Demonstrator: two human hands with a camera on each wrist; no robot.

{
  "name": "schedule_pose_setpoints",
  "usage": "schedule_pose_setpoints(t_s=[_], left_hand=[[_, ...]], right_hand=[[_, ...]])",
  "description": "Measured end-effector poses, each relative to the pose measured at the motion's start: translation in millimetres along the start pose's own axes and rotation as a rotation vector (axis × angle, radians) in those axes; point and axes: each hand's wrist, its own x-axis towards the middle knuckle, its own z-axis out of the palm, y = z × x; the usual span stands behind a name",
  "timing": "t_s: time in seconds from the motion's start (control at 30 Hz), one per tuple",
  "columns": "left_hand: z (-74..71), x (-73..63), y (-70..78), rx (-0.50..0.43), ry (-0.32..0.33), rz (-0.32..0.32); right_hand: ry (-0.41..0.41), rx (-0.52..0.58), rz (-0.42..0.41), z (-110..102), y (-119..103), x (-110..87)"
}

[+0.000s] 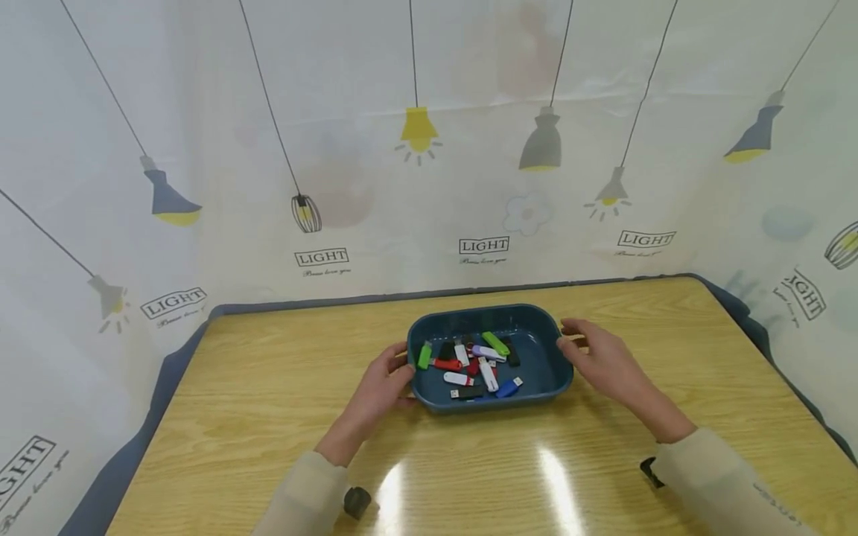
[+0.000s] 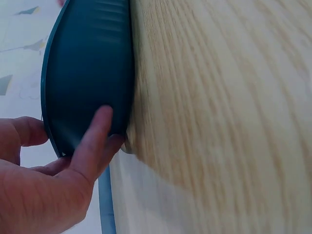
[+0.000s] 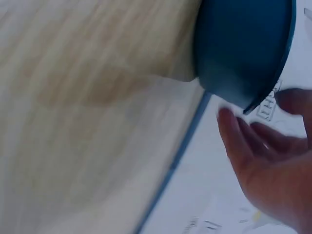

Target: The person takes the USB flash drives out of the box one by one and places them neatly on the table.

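A dark teal oblong tray (image 1: 499, 405) with rounded corners stands on the wooden table. Inside lie several USB sticks, among them a purple-and-white one (image 1: 488, 353), a red one (image 1: 447, 364), a blue one (image 1: 508, 388) and green ones (image 1: 495, 343). My left hand (image 1: 379, 383) grips the tray's left end, thumb at the rim and fingers against the outer wall (image 2: 87, 63). At the opposite end is my right hand (image 1: 603, 359), its thumb and loosely bent fingers spread around the rim. In the right wrist view a small gap shows between these fingers (image 3: 234, 136) and the tray.
The wooden table (image 1: 281, 417) extends on both sides of the tray. Behind it hangs a pale curtain (image 1: 402, 201) printed with lamps and the word LIGHT, its dark hem (image 1: 322, 302) along the back edge. Dark wrist devices (image 1: 357, 502) show by both sleeves.
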Motion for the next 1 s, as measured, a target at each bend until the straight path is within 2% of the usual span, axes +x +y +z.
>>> schedule_pose_setpoints(t_s=[0.17, 0.27, 0.33, 0.4, 0.6, 0.73, 0.83, 1.0], left_hand=[[-2.3, -1.4, -0.2, 0.004, 0.008, 0.013], [-2.7, -1.1, -0.7, 0.006, 0.009, 0.008], [-2.4, -0.5, -1.3, 0.007, 0.005, 0.004], [-1.6, 0.4, -1.6, 0.010, 0.002, 0.001], [0.4, 1.1, -1.3, 0.015, -0.003, -0.005], [0.2, 0.5, -1.4, 0.010, -0.009, -0.008], [0.1, 0.4, -1.9, 0.007, -0.011, -0.010], [0.2, 0.8, -1.7, 0.008, -0.006, -0.011]], right_hand=[[0.215, -0.120, -0.169, 5, -24, 5.8], [0.245, -0.188, -0.272, 12, -40, 10.8], [0.206, -0.228, -0.302, 19, -47, 15.5], [0.135, -0.263, -0.297, 26, -53, 21.2], [-0.091, -0.353, -0.215, 40, -63, 40.1], [-0.197, -0.375, -0.171, 45, -67, 49.4], [-0.247, -0.381, -0.152, 49, -67, 53.9], [-0.273, -0.381, -0.144, 55, -68, 57.0]])
